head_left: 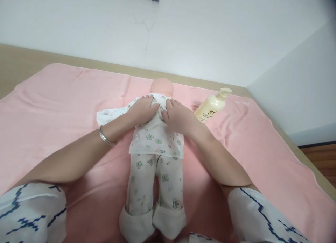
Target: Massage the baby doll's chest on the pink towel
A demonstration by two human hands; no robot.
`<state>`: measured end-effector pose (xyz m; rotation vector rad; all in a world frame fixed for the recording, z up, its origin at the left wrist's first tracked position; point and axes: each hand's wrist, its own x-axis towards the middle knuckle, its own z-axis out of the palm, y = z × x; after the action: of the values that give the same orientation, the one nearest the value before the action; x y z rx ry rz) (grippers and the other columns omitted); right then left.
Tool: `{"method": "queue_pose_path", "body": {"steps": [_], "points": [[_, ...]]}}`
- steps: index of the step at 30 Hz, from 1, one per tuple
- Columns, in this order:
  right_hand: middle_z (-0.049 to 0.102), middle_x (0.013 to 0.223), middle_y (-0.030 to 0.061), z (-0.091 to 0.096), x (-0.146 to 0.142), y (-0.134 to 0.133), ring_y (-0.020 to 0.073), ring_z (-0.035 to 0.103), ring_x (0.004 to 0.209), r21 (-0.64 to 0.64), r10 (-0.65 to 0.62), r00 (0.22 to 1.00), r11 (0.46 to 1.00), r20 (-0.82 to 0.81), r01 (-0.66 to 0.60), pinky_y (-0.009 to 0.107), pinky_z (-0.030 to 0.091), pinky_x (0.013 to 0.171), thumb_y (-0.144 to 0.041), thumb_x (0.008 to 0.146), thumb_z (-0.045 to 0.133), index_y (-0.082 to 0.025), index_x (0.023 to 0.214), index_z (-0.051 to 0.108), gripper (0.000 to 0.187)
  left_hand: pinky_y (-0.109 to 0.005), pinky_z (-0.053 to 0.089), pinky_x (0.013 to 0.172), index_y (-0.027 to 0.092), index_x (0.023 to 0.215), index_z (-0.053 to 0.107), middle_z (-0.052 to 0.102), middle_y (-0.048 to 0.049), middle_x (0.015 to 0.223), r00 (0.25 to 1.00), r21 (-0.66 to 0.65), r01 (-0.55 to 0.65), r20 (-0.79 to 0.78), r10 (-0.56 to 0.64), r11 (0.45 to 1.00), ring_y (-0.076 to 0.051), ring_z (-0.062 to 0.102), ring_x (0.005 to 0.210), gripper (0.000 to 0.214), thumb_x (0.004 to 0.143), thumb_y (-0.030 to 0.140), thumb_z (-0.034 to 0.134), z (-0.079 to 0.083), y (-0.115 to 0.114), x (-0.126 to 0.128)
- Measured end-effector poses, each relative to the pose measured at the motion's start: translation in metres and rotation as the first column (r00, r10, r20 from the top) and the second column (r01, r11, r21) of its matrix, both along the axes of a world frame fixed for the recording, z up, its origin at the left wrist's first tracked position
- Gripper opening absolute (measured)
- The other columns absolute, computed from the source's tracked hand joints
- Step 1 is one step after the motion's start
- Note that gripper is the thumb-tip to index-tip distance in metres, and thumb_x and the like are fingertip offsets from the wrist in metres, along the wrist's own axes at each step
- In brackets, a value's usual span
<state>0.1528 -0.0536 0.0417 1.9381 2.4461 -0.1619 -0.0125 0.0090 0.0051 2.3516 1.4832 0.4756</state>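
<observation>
A baby doll (161, 86) lies stretched out on a pink blanket (70, 92), its head at the far end. It wears a white printed shirt (154, 140) and matching pants (143, 180) with turned-up cuffs. My left hand (144, 109) is closed on the shirt near the neck, thumb towards the middle. Opposite it, close by, my right hand (180, 116) pinches the shirt's other side at the chest. One sleeve spreads out to the left; the other is hidden behind my right hand and forearm.
A pale yellow pump bottle (211, 106) leans or lies on the blanket, just beyond my right wrist. Behind the blanket runs the light wooden table edge (126, 69), against a white wall (199, 36). Brown wood (321, 157) shows at the far right.
</observation>
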Motion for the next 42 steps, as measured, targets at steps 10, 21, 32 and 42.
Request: {"method": "queue_pose_path", "body": {"steps": [10, 21, 32, 42], "points": [[0.058, 0.154, 0.0315, -0.014, 0.002, 0.030, 0.0377, 0.057, 0.144, 0.037, -0.142, 0.979, 0.988, -0.148, 0.149, 0.048, 0.043, 0.123, -0.027, 0.108, 0.030, 0.006, 0.146, 0.055, 0.057, -0.060, 0.045, 0.117, 0.005, 0.130, 0.061, 0.061, -0.0281, 0.138, 0.992, 0.233, 0.115, -0.083, -0.098, 0.966, -0.041, 0.054, 0.135, 0.045, 0.102, 0.022, 0.029, -0.003, -0.042, 0.011], [0.048, 0.163, 0.0337, -0.015, -0.012, -0.006, 0.0415, 0.047, 0.155, 0.148, 0.015, 0.999, 0.989, -0.035, -0.009, 0.052, 0.039, 0.129, -0.029, 0.109, 0.033, 0.009, 0.160, 0.041, 0.064, -0.050, 0.053, 0.107, 0.020, 0.095, 0.060, 0.072, -0.0164, 0.114, 0.979, 0.044, -0.068, 0.193, 0.058, 0.997, -0.030, 0.065, 0.109, 0.032, 0.101, 0.027, 0.030, -0.007, -0.011, 0.010], [0.033, 0.178, 0.0191, -0.005, 0.009, 0.016, 0.0354, 0.027, 0.168, 0.084, -0.024, 0.948, 0.995, -0.316, 0.053, 0.059, 0.033, 0.134, -0.035, 0.106, 0.036, -0.006, 0.168, 0.036, 0.068, -0.050, 0.040, 0.127, 0.016, 0.123, 0.069, 0.071, -0.0137, 0.140, 0.941, 0.010, -0.144, 0.311, 0.134, 0.989, -0.030, 0.059, 0.137, 0.046, 0.103, 0.032, 0.030, -0.016, -0.018, 0.011], [0.029, 0.179, 0.0211, -0.031, -0.005, 0.005, 0.0391, 0.027, 0.168, 0.204, 0.036, 0.937, 0.978, -0.347, 0.038, 0.066, 0.027, 0.135, -0.029, 0.103, 0.040, -0.007, 0.166, 0.041, 0.067, -0.052, 0.040, 0.127, 0.019, 0.116, 0.069, 0.074, -0.0139, 0.134, 0.926, 0.035, -0.137, 0.359, 0.116, 0.990, -0.030, 0.062, 0.130, 0.044, 0.103, 0.034, 0.030, -0.019, -0.017, 0.011]]}}
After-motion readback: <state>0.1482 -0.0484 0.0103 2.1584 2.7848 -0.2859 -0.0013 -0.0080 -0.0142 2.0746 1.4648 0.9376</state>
